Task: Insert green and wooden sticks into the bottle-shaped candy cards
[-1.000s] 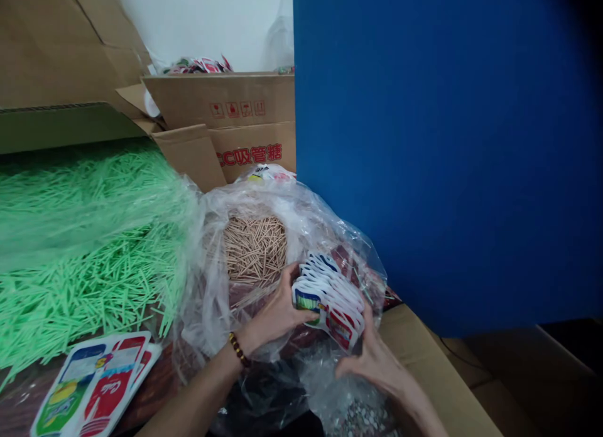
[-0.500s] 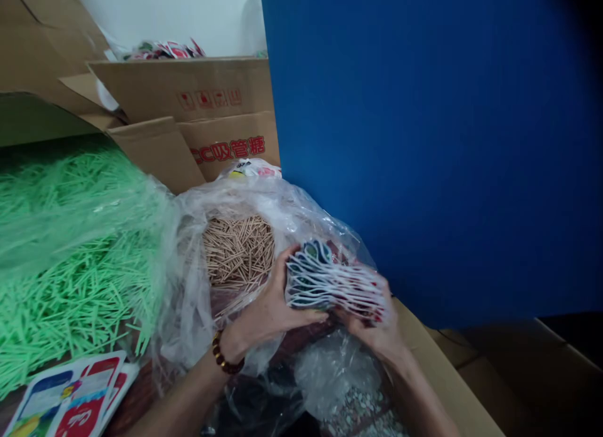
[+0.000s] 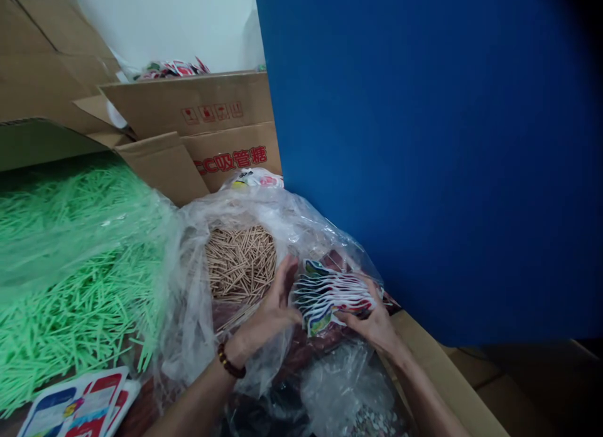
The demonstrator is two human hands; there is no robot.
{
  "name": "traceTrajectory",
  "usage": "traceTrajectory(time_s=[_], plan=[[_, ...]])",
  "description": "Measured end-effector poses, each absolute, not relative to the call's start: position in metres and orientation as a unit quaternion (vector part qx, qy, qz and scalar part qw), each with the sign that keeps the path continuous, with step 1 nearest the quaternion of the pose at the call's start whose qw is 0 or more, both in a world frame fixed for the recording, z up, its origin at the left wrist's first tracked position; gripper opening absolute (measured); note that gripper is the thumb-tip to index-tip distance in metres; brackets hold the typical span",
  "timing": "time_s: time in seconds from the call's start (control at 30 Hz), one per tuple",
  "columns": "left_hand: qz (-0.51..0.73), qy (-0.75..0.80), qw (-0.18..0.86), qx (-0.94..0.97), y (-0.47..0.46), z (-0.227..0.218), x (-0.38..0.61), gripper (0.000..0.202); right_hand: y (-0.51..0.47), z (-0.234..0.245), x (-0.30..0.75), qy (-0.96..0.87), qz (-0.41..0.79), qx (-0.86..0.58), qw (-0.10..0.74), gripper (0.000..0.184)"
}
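Note:
Both my hands hold a fanned stack of printed packets (image 3: 330,294), white-edged with red, blue and green print. My left hand (image 3: 271,311), with a bead bracelet at the wrist, grips the stack's left end. My right hand (image 3: 372,321) supports it from the right and below, fingers curled around it. The stack hovers over a clear plastic bag (image 3: 245,217) that holds a heap of tan sticks (image 3: 240,261).
A big pile of green sticks (image 3: 75,255) under clear plastic fills the left. More printed packets (image 3: 75,405) lie at the lower left. Cardboard boxes (image 3: 217,129) with red print stand behind. A blue panel (image 3: 424,148) walls off the right; a cardboard flap (image 3: 443,374) lies below it.
The stack has been turned from face-up to edge-on and lowered slightly. My hands shifted their grip around it, and the view swung a little left.

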State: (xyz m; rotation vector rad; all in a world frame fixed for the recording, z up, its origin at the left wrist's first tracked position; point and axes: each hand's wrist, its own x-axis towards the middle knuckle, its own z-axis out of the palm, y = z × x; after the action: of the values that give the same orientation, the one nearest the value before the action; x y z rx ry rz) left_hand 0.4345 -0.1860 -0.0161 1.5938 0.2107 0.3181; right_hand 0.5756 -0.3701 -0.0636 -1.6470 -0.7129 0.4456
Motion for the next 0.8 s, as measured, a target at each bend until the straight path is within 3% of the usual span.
traceTrajectory(time_s=[0.1,0.23,0.37,0.43,0.47,0.53,0.63,0.7,0.8], plan=[[0.184,0.088,0.683,0.701,-0.176,-0.007,0.450,0.066,-0.369,-0.066,0.574,-0.302,0.186,-0.700,0.620,0.067],[0.125,0.067,0.643,0.753,-0.173,-0.003,0.462,0.060,-0.367,-0.071,0.576,-0.251,0.201,-0.698,0.639,0.062],[0.100,0.053,0.631,0.768,-0.189,-0.013,0.450,0.082,-0.365,-0.078,0.580,-0.199,0.205,-0.686,0.670,0.059],[0.058,0.067,0.593,0.800,-0.204,-0.020,0.442,0.128,-0.364,-0.078,0.580,-0.201,0.211,-0.680,0.673,0.063],[0.060,0.085,0.569,0.816,-0.211,-0.021,0.440,0.141,-0.363,-0.076,0.579,-0.210,0.212,-0.679,0.671,0.065],[0.096,0.126,0.541,0.826,-0.224,-0.021,0.437,0.139,-0.362,-0.067,0.574,-0.228,0.208,-0.677,0.668,0.066],[0.144,0.138,0.525,0.827,-0.234,-0.012,0.436,0.118,-0.361,-0.052,0.568,-0.238,0.171,-0.677,0.675,0.063],[0.160,0.136,0.523,0.826,-0.232,-0.007,0.434,0.121,-0.363,-0.048,0.567,-0.247,0.159,-0.684,0.668,0.064],[0.137,0.144,0.516,0.833,-0.224,-0.011,0.431,0.128,-0.369,-0.056,0.574,-0.287,0.172,-0.733,0.593,0.073]])
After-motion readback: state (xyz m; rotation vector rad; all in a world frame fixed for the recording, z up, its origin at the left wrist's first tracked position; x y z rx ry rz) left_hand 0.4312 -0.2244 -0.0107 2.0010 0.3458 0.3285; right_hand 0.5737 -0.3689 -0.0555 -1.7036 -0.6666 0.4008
